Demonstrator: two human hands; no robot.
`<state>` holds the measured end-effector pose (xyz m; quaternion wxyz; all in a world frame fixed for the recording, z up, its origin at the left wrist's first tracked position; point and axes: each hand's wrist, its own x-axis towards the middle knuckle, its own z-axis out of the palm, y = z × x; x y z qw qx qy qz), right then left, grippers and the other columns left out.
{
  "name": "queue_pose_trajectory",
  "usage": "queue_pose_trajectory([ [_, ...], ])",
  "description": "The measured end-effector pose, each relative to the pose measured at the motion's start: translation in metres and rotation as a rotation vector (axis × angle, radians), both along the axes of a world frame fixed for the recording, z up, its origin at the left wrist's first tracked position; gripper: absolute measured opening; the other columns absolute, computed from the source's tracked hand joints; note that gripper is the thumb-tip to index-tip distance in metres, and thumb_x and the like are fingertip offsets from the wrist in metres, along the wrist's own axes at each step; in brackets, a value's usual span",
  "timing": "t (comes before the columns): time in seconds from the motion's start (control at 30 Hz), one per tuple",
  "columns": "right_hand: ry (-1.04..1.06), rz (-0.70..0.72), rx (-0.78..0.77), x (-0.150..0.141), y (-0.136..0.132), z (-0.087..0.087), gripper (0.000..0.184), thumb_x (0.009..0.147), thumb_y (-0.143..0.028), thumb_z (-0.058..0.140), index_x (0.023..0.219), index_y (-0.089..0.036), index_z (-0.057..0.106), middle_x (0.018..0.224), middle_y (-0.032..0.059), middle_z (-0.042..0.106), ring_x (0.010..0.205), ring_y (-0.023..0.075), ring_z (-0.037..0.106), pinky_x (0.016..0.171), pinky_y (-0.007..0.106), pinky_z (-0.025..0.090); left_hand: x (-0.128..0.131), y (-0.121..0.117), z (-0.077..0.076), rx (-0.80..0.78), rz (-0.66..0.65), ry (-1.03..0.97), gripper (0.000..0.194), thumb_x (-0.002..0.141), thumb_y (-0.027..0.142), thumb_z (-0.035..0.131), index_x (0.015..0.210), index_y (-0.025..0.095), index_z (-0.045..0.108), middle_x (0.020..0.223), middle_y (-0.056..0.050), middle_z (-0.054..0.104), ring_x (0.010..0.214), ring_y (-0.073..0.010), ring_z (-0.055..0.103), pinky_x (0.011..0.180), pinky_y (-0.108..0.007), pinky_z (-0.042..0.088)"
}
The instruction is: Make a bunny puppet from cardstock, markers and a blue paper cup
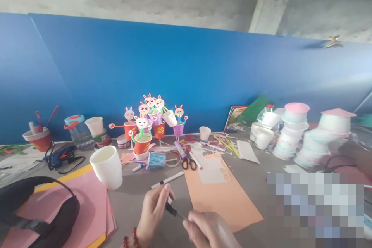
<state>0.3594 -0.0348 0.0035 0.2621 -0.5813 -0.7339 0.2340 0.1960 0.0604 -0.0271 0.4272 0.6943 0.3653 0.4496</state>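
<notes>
Near the front of the table, my left hand (155, 207) is closed around one end of a slim black-and-grey stick-like tool (171, 209); its exact kind is too small and blurred to tell. A bit of white shows between those fingers. The tool's thin grey end runs into the closed fingers of my right hand (207, 228), beside the orange paper sheet (223, 195). Just beyond my left hand lies a white marker (167, 180) with a black end. Black-handled scissors (189, 163) rest at the top of the orange sheet.
Paper-cup rabbit figures (142, 143) stand at the back middle. A stack of white cups (107, 166) is on the left, near pink paper (87, 197) and a black strap-like object (58, 217). Stacked decorated cups (290, 135) stand right. A glue gun (59, 157) lies far left.
</notes>
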Motion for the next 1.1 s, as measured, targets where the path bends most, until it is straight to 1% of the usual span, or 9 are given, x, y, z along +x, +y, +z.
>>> queue_pose_trajectory([
  [0.1,-0.234,-0.043,0.256,-0.014,0.008,-0.011,0.034,0.095,-0.036,0.041,0.063,-0.024,0.035,0.043,-0.0060,0.037,0.035,0.0117,0.030,0.040,0.027,0.011,0.000,0.007,0.002,-0.201,0.046,-0.173,0.050,0.094,0.058,0.045,0.068,0.018,0.060,0.053,0.006,0.039,0.050,-0.0114,0.040,0.051,-0.021,0.036],
  [0.2,-0.385,-0.077,0.364,-0.024,0.014,-0.014,0.029,0.093,-0.032,0.040,0.065,-0.024,0.043,0.043,-0.0044,0.043,0.036,0.0125,0.028,0.041,0.028,0.008,-0.003,0.015,0.007,-0.260,0.095,-0.186,0.047,0.090,0.060,0.051,0.070,0.018,0.058,0.052,0.008,0.035,0.049,-0.0113,0.038,0.050,-0.021,0.035],
  [0.3,-0.380,-0.050,0.286,-0.028,0.017,-0.007,0.029,0.094,-0.032,0.038,0.067,-0.023,0.045,0.046,-0.0050,0.041,0.040,0.0126,0.024,0.042,0.028,0.009,-0.008,0.019,0.010,-0.171,0.115,-0.034,0.049,0.089,0.060,0.049,0.064,0.019,0.055,0.052,0.006,0.041,0.050,-0.0125,0.041,0.052,-0.022,0.034],
  [0.5,-0.123,-0.037,0.067,-0.020,0.019,0.008,0.034,0.096,-0.036,0.033,0.065,-0.024,0.027,0.051,-0.0076,0.025,0.043,0.0104,0.024,0.044,0.025,0.015,-0.007,0.014,0.005,-0.101,0.073,0.121,0.049,0.094,0.056,0.040,0.063,0.020,0.053,0.056,0.002,0.049,0.055,-0.0151,0.045,0.056,-0.024,0.035],
  [0.67,0.162,-0.004,-0.054,-0.008,0.014,0.004,0.041,0.099,-0.044,0.033,0.064,-0.023,0.037,0.051,-0.0054,0.040,0.047,0.0108,0.041,0.050,0.021,0.029,-0.006,0.008,0.007,-0.086,0.040,0.167,0.049,0.095,0.056,0.038,0.068,0.020,0.057,0.060,0.001,0.052,0.057,-0.0156,0.047,0.056,-0.024,0.036],
  [0.8,0.421,-0.007,-0.161,0.003,0.013,-0.002,0.052,0.098,-0.060,0.031,0.068,-0.021,0.050,0.049,-0.0045,0.047,0.048,0.0114,0.046,0.054,0.021,0.036,-0.011,0.011,0.020,-0.096,-0.114,0.061,0.042,0.093,0.055,0.047,0.084,0.018,0.066,0.070,-0.002,0.062,0.060,-0.0164,0.054,0.058,-0.024,0.042],
  [0.9,0.512,-0.024,-0.192,0.006,0.014,-0.002,0.056,0.094,-0.068,0.037,0.071,-0.020,0.054,0.048,-0.0055,0.047,0.044,0.0101,0.041,0.051,0.021,0.034,-0.015,0.015,0.026,-0.145,-0.254,-0.074,0.040,0.092,0.051,0.054,0.080,0.017,0.071,0.082,-0.007,0.070,0.075,-0.0190,0.061,0.071,-0.025,0.046],
  [1.0,0.517,-0.038,-0.201,0.005,0.015,-0.001,0.058,0.093,-0.069,0.037,0.068,-0.020,0.053,0.046,-0.0058,0.046,0.042,0.0097,0.040,0.050,0.022,0.034,-0.015,0.019,0.026,-0.321,-0.317,-0.260,0.044,0.090,0.054,0.056,0.074,0.016,0.072,0.075,-0.007,0.071,0.074,-0.0196,0.062,0.070,-0.026,0.046],
  [1.1,0.429,-0.039,-0.187,0.002,0.014,0.001,0.056,0.096,-0.065,0.035,0.065,-0.020,0.050,0.045,-0.0053,0.045,0.044,0.0103,0.042,0.051,0.022,0.034,-0.013,0.020,0.023,-0.474,-0.289,-0.344,0.045,0.087,0.055,0.060,0.071,0.014,0.070,0.070,-0.007,0.071,0.068,-0.0183,0.061,0.064,-0.024,0.044],
])
